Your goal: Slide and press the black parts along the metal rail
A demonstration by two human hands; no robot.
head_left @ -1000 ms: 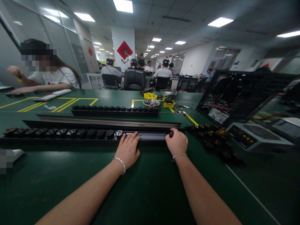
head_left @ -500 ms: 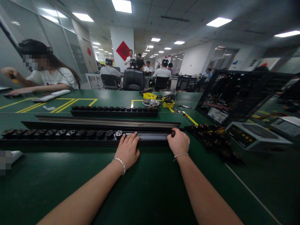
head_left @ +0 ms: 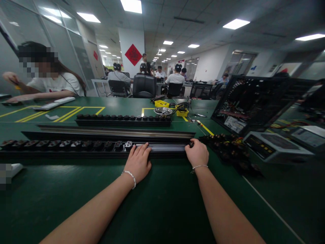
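A long black channel (head_left: 76, 155) lies across the green table, with a row of round black socket modules (head_left: 98, 145) along its left part. My left hand (head_left: 137, 161) rests over the channel with its fingers stretched out, just right of a lighter-faced socket module (head_left: 128, 145). Between my hands the bare, shiny inside of the channel (head_left: 167, 148) shows. At the channel's right end, my right hand (head_left: 198, 153) is closed around a small black piece, probably a socket module (head_left: 191, 144), mostly hidden by the fingers.
Behind the channel lie an empty-looking strip (head_left: 114, 133) and a shorter module row (head_left: 124, 120). A metal dish (head_left: 163, 111) stands beside yellow bins (head_left: 182, 112). To the right are a heap of black modules (head_left: 228, 149), a power supply (head_left: 274, 145) and a computer case (head_left: 243, 105). A co-worker (head_left: 56, 84) sits left.
My right hand has shifted a little to the right, along with the small black piece. My left hand stays where it was on the channel.
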